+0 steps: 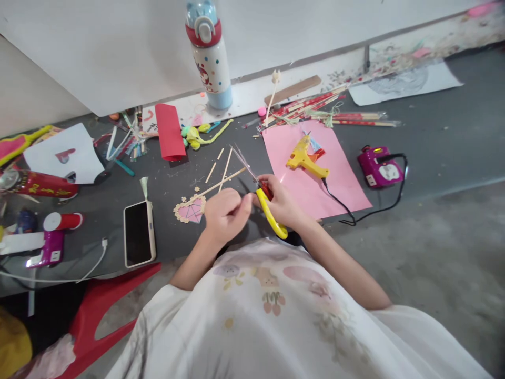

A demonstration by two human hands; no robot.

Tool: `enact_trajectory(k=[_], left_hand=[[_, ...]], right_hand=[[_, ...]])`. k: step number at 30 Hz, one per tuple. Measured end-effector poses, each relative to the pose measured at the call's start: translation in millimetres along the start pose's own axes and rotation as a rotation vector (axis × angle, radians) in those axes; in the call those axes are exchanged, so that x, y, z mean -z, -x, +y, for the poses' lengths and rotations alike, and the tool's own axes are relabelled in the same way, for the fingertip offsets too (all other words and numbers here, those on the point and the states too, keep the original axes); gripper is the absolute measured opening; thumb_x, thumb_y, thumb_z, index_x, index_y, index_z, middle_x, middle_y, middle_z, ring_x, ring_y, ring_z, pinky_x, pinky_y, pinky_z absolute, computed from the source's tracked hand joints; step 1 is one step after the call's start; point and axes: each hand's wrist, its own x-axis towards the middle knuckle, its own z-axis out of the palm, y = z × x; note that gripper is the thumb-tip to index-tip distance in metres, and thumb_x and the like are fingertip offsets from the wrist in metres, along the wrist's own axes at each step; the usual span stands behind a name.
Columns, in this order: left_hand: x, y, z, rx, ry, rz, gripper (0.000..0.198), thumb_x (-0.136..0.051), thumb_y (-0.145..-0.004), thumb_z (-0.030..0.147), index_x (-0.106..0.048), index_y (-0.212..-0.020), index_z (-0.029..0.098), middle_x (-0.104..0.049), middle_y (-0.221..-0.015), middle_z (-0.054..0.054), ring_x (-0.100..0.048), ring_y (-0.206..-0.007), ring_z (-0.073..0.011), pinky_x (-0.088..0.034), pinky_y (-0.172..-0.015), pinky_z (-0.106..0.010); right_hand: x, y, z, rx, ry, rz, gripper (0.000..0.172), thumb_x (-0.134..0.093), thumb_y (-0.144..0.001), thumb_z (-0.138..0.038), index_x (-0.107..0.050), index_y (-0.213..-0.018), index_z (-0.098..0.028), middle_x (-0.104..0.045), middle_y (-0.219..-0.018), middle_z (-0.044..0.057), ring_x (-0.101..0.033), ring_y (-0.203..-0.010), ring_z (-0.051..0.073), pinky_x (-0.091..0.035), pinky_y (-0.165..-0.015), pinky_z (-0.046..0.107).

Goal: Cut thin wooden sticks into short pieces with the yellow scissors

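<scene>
Yellow-handled scissors [265,202] are gripped in the right hand [284,204] at the middle of the dark table [434,137], blades pointing far-left. That forearm comes in from the near right, wrist bent. The left hand [225,213], just left of it, is curled, fingertips pinched by the blades; what they pinch is too small to tell. A pink heart piece [191,209] lies just left, a glue gun [305,158] far-right on pink paper [343,184].

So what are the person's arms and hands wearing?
Nothing on either: the left hand and right hand are bare, no gloves, rings or watch showing. The forearms are bare too. Loose white sleeves of a top with pastel prints end near the elbows.
</scene>
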Motion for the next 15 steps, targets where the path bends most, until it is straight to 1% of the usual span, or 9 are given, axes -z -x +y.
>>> enact_trajectory(k=[1,3,4,5,6,8,10,12,15], left_hand=[[3.4,-1,-5,-0.006,-0.101,0.048,0.038,-0.054,-0.086,0.018,-0.031,-0.056,0.019,-0.036,-0.052,0.006,-0.036,-0.051,-0.0080,-0.033,-0.054,-0.025],[9.1,-3,-16,-0.043,-0.319,0.107,0.022,-0.056,-0.085,0.022,-0.045,-0.066,0.020,-0.052,-0.064,0.001,-0.050,-0.066,-0.0116,-0.041,-0.068,-0.027],[11.2,-4,-21,-0.046,-0.402,0.103,0.012,-0.057,-0.085,0.024,-0.052,-0.075,0.019,-0.059,-0.075,-0.002,-0.055,-0.077,-0.0143,-0.043,-0.076,-0.030],[12.8,-4,-26,-0.042,-0.456,0.072,0.007,-0.057,-0.086,0.026,-0.057,-0.085,0.019,-0.063,-0.086,-0.005,-0.058,-0.086,-0.0167,-0.044,-0.083,-0.032],[13.9,-4,-30,-0.031,-0.482,0.021,0.012,-0.056,-0.087,0.028,-0.059,-0.094,0.018,-0.066,-0.094,-0.007,-0.059,-0.091,-0.0177,-0.044,-0.085,-0.032],[14.8,-1,-38,-0.021,-0.501,-0.093,0.020,-0.053,-0.090,0.030,-0.060,-0.105,0.018,-0.069,-0.096,-0.006,-0.063,-0.088,-0.0163,-0.046,-0.080,-0.028],[14.5,4,-43,-0.042,-0.521,-0.160,0.022,-0.049,-0.093,0.030,-0.062,-0.108,0.019,-0.072,-0.092,-0.005,-0.066,-0.080,-0.0139,-0.045,-0.070,-0.024],[13.9,9,-46,-0.069,-0.537,-0.161,0.024,-0.046,-0.095,0.029,-0.064,-0.107,0.019,-0.073,-0.093,-0.004,-0.068,-0.079,-0.0129,-0.045,-0.065,-0.022],[13.7,12,-47,-0.084,-0.473,-0.142,0.024,-0.044,-0.095,0.027,-0.066,-0.104,0.019,-0.074,-0.095,-0.004,-0.069,-0.081,-0.0123,-0.047,-0.067,-0.021]], right_hand=[[2,2,-3,-0.013,0.001,-0.004,0.046,-0.066,-0.075,-0.037,-0.047,-0.114,-0.021,-0.053,-0.073,-0.004,-0.050,-0.064,0.012,-0.040,-0.059,0.026],[4,5,-8,-0.026,0.006,-0.015,0.046,-0.067,-0.074,-0.039,-0.048,-0.112,-0.020,-0.052,-0.073,-0.005,-0.048,-0.063,0.011,-0.040,-0.058,0.025],[5,7,-11,-0.026,0.008,-0.018,0.046,-0.068,-0.074,-0.039,-0.048,-0.111,-0.020,-0.052,-0.074,-0.005,-0.048,-0.063,0.011,-0.040,-0.058,0.025],[5,8,-13,-0.023,0.009,-0.022,0.047,-0.068,-0.073,-0.039,-0.048,-0.111,-0.020,-0.052,-0.075,-0.005,-0.047,-0.063,0.011,-0.040,-0.059,0.025],[5,10,-14,-0.021,0.004,-0.028,0.048,-0.069,-0.073,-0.039,-0.048,-0.112,-0.020,-0.052,-0.076,-0.005,-0.048,-0.064,0.011,-0.040,-0.059,0.025],[4,12,-15,-0.014,-0.025,-0.044,0.051,-0.070,-0.072,-0.037,-0.046,-0.114,-0.020,-0.052,-0.079,-0.004,-0.048,-0.066,0.011,-0.041,-0.060,0.025],[3,14,-15,0.001,-0.066,-0.064,0.056,-0.071,-0.072,-0.036,-0.044,-0.117,-0.020,-0.052,-0.082,-0.003,-0.049,-0.068,0.011,-0.043,-0.062,0.025],[4,14,-15,0.022,-0.090,-0.085,0.059,-0.072,-0.071,-0.035,-0.042,-0.119,-0.020,-0.052,-0.087,-0.002,-0.050,-0.070,0.011,-0.044,-0.063,0.026],[6,15,-17,0.050,-0.071,-0.095,0.061,-0.073,-0.070,-0.036,-0.041,-0.120,-0.019,-0.053,-0.093,0.001,-0.050,-0.074,0.012,-0.045,-0.066,0.027]])
